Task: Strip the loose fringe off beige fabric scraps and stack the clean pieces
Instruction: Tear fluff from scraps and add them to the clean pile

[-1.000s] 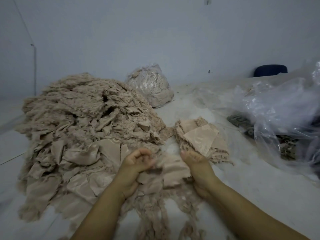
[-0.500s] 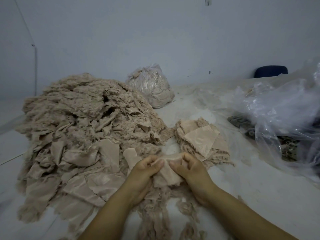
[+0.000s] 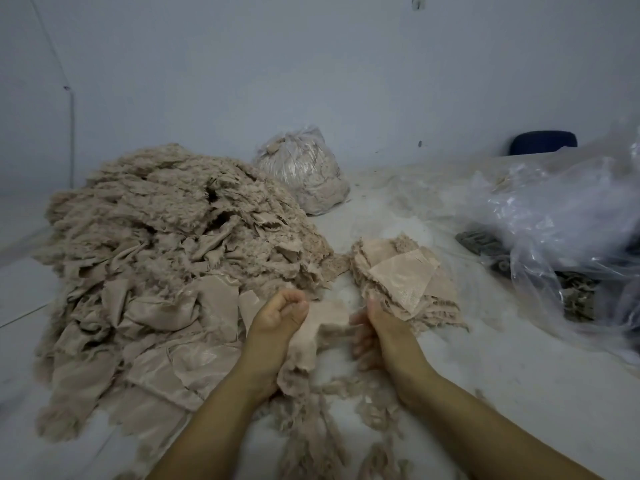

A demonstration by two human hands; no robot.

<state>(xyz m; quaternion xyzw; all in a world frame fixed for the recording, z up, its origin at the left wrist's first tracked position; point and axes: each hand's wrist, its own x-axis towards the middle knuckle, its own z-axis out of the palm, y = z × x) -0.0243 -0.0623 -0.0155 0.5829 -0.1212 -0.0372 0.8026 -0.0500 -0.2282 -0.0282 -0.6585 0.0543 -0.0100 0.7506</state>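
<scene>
Both hands are low in the middle, working one beige scrap (image 3: 320,327) between them. The left hand (image 3: 280,315) has its fingers curled tight, gripping the scrap's left edge. The right hand (image 3: 372,329) is blurry — it looks like it's pinching the scrap's right end, but I can't tell exactly how the fingers sit. The scrap sags between them, and its lower part hangs down toward the loose fringe (image 3: 311,434) strewn on the near surface between the two forearms.

The big heap of scraps (image 3: 156,258) fills the left side, fluffy at the far end and flatter nearer. Just right of the hands sits the small stack (image 3: 403,278) of cleaner pieces, a smooth one lying tilted on top — the right hand is just beside its near edge.

Further back stands a tied plastic bag (image 3: 304,171) stuffed with fluff. Crumpled clear plastic sheet (image 3: 554,216) covers the right side, with some dark fabric (image 3: 485,242) showing under it.
</scene>
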